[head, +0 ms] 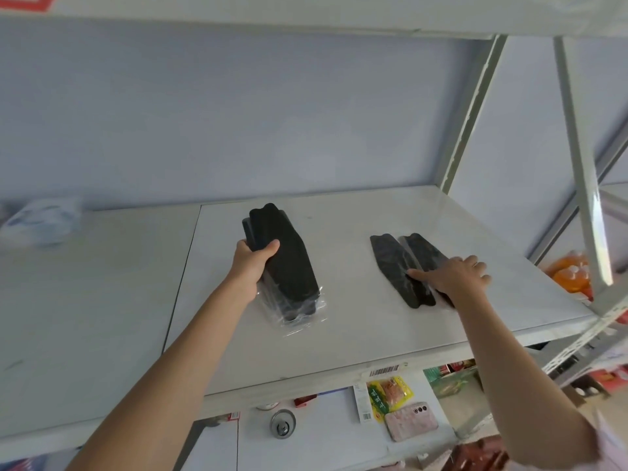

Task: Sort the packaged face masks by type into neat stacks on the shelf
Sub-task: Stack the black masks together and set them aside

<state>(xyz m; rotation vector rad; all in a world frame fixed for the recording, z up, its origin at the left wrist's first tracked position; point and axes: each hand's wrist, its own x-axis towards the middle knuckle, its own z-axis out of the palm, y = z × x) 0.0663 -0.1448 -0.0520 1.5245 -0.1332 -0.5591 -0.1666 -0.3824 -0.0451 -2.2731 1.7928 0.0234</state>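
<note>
left hand (253, 263) grips the black mask stack (285, 263) on the shelf (356, 334), fingers clamped; right hand (455, 275) presses two patterned masks (397, 266), fingers straight.

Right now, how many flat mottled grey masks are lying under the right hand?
2: one flat mottled grey mask left of the thumb, another beside it under the right hand; more may be hidden.
</note>
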